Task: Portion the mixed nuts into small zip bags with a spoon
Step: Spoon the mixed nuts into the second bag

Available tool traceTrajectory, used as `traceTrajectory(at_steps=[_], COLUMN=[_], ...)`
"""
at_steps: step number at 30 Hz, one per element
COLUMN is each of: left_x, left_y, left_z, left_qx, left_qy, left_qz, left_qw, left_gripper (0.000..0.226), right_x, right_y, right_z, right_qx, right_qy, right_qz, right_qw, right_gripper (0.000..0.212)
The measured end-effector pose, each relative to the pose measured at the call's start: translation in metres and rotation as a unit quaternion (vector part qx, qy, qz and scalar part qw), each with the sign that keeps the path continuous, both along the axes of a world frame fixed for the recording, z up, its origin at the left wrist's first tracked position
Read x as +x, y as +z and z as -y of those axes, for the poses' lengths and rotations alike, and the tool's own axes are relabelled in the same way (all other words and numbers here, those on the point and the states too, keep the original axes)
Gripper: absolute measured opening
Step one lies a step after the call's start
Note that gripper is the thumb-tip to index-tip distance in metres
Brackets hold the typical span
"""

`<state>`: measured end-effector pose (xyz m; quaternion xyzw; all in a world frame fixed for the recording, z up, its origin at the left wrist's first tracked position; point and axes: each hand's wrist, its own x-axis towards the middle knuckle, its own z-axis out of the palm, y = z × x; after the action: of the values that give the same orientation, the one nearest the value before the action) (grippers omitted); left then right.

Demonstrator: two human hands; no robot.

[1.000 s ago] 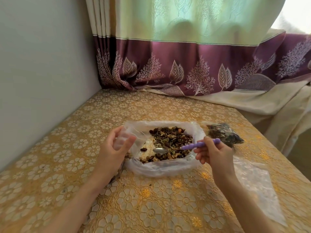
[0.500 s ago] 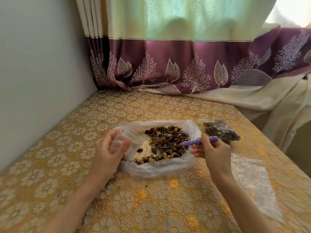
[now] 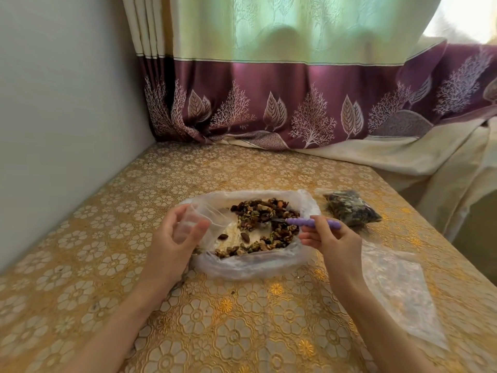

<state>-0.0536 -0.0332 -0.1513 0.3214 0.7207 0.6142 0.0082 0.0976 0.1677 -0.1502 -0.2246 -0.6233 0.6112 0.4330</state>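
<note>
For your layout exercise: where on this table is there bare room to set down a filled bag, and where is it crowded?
Bare cloth lies between the wall and the big nut bag, and behind it toward the curtain. Crowded: the right side, with the filled bag, empty bags and spoon.

Just one cam, head-mounted, looking forward and down over the table (image 3: 242,332) toward its far edge where the curtain (image 3: 295,103) hangs. Close-up, near edge cropped off.

Left hand (image 3: 172,238) with curled fingers (image 3: 197,230), right hand (image 3: 334,242) pinching, forearms angled inward.
</note>
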Motion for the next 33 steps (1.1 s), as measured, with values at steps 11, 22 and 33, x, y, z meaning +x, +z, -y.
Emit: traceTrajectory(at_steps=[11,22,33], left_x=[0.0,0.001,0.007], left_y=[-0.001,0.002,0.009], left_z=[-0.001,-0.001,0.0], left_qx=[-0.002,0.018,0.071], left_qy=[0.0,0.01,0.003], left_qz=[0.012,0.029,0.024], left_qw=[1.0,0.999,0.997], left_gripper=[0.081,0.105,0.102], right_x=[0.004,-0.001,0.0], right_y=[0.029,0.041,0.042], right_z=[0.02,0.055,0.043], right_qx=[0.027,0.117,-0.02], right_qy=[0.047,0.157,0.161], right_qz=[-0.071,-0.07,-0.135], right_qw=[0.996,0.978,0.978], right_gripper=[0.023,0.014,0.024])
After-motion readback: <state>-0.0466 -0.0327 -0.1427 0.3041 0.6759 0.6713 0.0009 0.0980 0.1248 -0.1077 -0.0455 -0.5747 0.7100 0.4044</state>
